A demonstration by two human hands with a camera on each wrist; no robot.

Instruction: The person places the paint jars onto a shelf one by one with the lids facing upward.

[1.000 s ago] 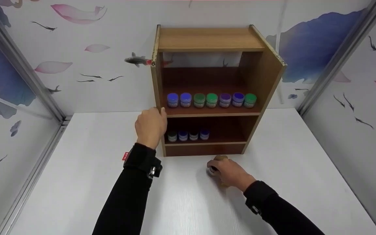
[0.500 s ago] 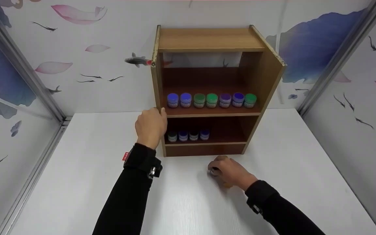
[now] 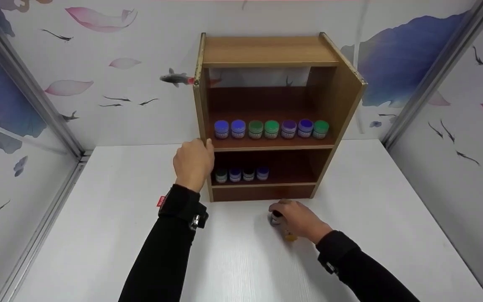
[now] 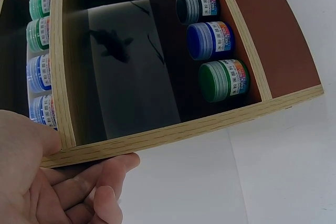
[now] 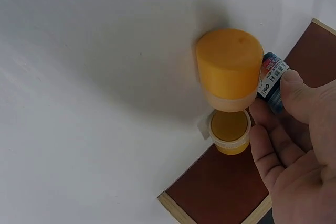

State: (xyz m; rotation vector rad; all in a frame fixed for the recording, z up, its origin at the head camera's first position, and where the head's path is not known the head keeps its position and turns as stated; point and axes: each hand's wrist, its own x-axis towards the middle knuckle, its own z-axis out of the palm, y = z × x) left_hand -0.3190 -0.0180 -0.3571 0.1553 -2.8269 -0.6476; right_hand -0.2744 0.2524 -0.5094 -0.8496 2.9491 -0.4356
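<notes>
My left hand [image 3: 194, 163] grips the left side panel of a small wooden shelf [image 3: 262, 193], thumb on the inner side and curled fingers outside, as the left wrist view shows. On the table in front of the shelf, my right hand [image 3: 300, 220] pinches a small dark paint jar [image 5: 273, 81] between thumb and fingers. Beside those fingers in the right wrist view are a yellow paint jar [image 5: 229, 66] and a second yellow-lidded jar [image 5: 230, 129]. From the head, the hand covers most of these; a bit of yellow [image 3: 290, 237] shows under it.
Several paint jars with blue, green and purple lids [image 3: 271, 129] line the middle board. Several darker-lidded jars [image 3: 248, 174] stand at the left of the bottom board. A patterned wall [image 3: 132, 109] rises behind the white table [image 3: 120, 235].
My right hand has shifted slightly right, exposing more of the dark jar and the yellow below, while covering the yellow seen earlier beyond the fingers. My left hand keeps its grip.
</notes>
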